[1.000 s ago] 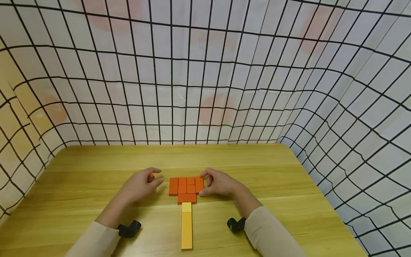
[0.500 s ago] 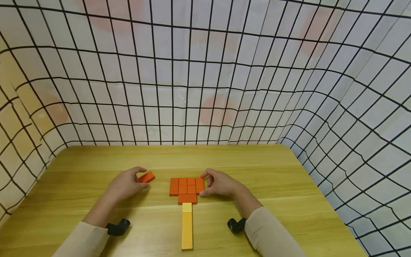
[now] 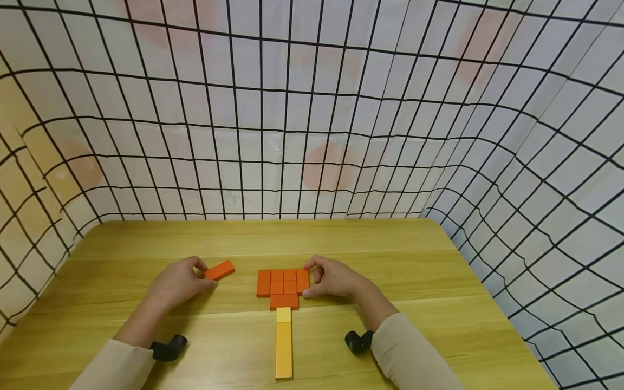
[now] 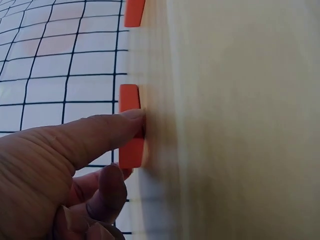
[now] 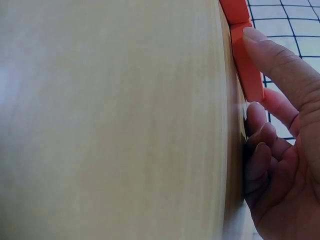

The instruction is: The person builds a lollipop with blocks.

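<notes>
On the wooden table, a loose orange block (image 3: 220, 270) lies at a slant. My left hand (image 3: 175, 281) is at its left end, thumb in front and index finger behind, pinching it. In the left wrist view the thumb (image 4: 107, 132) crosses the orange block's face. Right of it lies a group of flat orange blocks (image 3: 277, 287) fitted edge to edge. My right hand (image 3: 336, 279) pinches the rightmost upright orange block (image 3: 303, 281), index finger at its far end and thumb at its near end. The right wrist view shows the thumb (image 5: 257, 40) on that block.
Below the orange group, a short yellow block (image 3: 283, 314) and a long yellow block (image 3: 284, 352) form a line towards me. Black wire mesh (image 3: 273, 130) stands around the table's back and sides, before a pale sheet. The wooden table (image 3: 414, 271) has rounded back corners.
My left hand has moved left, uncovering more of the loose orange block, which stays in about the same place. My right hand and the grouped blocks have not moved.
</notes>
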`<move>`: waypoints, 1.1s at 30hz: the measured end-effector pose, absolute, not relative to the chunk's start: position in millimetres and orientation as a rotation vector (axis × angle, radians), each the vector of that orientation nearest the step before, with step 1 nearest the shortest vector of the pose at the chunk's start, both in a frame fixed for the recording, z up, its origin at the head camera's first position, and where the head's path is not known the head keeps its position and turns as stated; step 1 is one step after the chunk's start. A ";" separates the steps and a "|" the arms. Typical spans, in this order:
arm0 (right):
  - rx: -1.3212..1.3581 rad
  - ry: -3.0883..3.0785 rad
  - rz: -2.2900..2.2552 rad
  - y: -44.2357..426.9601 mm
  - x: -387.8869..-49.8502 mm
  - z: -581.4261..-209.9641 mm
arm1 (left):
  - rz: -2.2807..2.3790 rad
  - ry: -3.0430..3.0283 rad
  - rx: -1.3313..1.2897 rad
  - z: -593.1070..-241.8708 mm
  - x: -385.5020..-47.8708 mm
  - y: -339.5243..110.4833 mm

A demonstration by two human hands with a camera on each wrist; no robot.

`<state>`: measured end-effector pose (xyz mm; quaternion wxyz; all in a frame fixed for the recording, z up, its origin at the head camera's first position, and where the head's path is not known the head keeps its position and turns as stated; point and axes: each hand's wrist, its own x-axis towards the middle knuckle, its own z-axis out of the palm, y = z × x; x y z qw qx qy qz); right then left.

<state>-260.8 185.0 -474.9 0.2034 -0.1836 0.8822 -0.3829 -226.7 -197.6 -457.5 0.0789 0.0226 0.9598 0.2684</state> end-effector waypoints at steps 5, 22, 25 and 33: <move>-0.508 2.468 -1.057 185.4 -261.2 -475.5 | 0.828 2.881 0.075 -458.0 -225.7 -198.4; -0.515 2.468 -1.060 186.0 -261.8 -476.2 | 1.144 2.905 0.119 -468.1 -232.5 -172.6; -0.512 2.462 -1.071 186.5 -261.0 -475.8 | 1.167 2.898 0.146 -469.1 -235.1 -162.8; -0.515 2.462 -1.065 185.7 -260.3 -474.9 | 1.202 2.823 0.188 -468.3 -241.1 -137.5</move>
